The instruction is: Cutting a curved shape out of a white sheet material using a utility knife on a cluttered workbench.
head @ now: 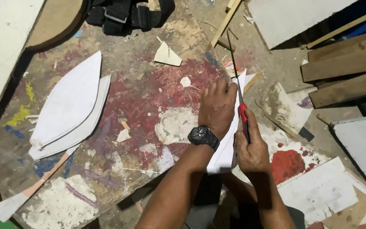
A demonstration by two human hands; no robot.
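At far left, a stack of white pointed cutouts (70, 106) is seen lying on the paint-stained workbench (140, 97), apart from the work. A white sheet (229, 140) is pinned flat at the bench edge under the left hand (217, 108), fingers spread, presumably to keep it from shifting. A red-handled saw (242, 116) is gripped in the closed right hand (250, 150), its thin blade laid along the sheet's right edge, just beside the left fingertips. Wooden planks (344, 68) are stacked at right.
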